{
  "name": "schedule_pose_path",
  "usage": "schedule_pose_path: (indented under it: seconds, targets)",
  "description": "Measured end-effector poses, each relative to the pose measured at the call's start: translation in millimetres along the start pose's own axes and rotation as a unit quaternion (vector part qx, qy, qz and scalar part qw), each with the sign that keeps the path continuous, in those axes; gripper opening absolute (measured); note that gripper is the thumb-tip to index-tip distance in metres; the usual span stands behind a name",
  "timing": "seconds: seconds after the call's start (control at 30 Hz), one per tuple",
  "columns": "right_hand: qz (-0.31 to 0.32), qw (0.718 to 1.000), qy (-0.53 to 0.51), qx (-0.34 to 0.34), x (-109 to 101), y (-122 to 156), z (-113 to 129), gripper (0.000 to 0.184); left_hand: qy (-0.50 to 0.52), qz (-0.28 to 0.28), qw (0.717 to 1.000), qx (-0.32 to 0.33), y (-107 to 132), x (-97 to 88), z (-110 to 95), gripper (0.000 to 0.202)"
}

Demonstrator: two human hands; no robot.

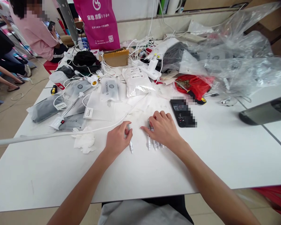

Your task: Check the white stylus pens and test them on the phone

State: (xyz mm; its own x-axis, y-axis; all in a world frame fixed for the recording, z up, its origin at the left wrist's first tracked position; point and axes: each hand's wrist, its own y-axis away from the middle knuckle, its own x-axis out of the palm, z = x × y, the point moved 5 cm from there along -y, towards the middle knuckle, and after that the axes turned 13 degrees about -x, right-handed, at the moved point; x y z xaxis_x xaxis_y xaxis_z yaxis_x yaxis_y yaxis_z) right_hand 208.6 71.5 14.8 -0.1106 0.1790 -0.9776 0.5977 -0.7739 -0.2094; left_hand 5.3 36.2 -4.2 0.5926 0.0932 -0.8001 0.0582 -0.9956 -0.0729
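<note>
White tabletop (135,178), crowded along its far half with cables (140,47), frosted zip bags (109,89) and a red plastic bag (203,86), is backed by a magenta carrier bag (99,28). On its nearer part, the left hand (118,139) curls thumb and fingers loosely about a clear, pen-like tube (131,147). Beside it, the right hand (162,129) rests bent-fingered over a cluster of similar tubes (155,146), their near ends showing; with the fingers in the way, I cannot tell whether either hand actually grips. A black phone (180,111) lies just past the right hand.
</note>
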Motion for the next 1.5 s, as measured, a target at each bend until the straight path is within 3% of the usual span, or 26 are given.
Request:
schedule_pose_path:
  seconds: [0.3,0.4,0.47,0.63,0.73,0.87,1.0,1.23,1.4,1.5]
  targets:
    - [0.018,0.998,-0.045,-0.027,2.6,-0.4,13.3,0.03,0.033,-0.034,0.999,0.021,0.8,-3.3,-3.2,0.019]
    - [-0.011,0.992,-0.125,-0.027,-3.7,-2.4,15.1,0.027,0.06,-0.043,0.997,0.026,2.1,-7.3,-6.4,0.019]
    - [-0.066,0.973,-0.219,-0.018,-14.2,-3.0,14.1,0.025,0.084,-0.051,0.995,0.033,3.1,-10.5,-8.6,0.017]
    - [-0.231,0.89,-0.392,0.008,-40.0,3.0,6.7,0.026,0.125,-0.087,0.985,0.076,5.7,-15.4,-12.7,0.011]
    - [-0.255,0.869,-0.423,0.037,-39.5,7.6,3.4,0.025,0.127,-0.104,0.981,0.104,7.2,-15.4,-14.1,0.008]
    - [-0.238,0.861,-0.447,0.054,-30.2,9.4,3.1,0.021,0.12,-0.102,0.979,0.128,8.4,-14.0,-15.5,0.01]
    - [-0.222,0.862,-0.454,0.034,-24.5,6.8,5.2,0.019,0.092,-0.073,0.981,0.155,7.4,-8.5,-15.8,0.015]
    - [-0.181,0.908,-0.378,0.016,-16.3,3.5,4.7,0.021,0.05,-0.035,0.986,0.154,4.4,-1.1,-12.0,0.026]
    - [-0.124,0.953,-0.262,-0.092,-10.6,2.9,15.4,0.02,0.14,-0.022,0.984,0.11,5.7,-8.8,-13.5,0.035]
    - [-0.094,0.957,-0.23,-0.152,-8.3,3.8,23.3,0.028,0.195,-0.021,0.97,0.145,6.8,-13.5,-17.1,0.035]
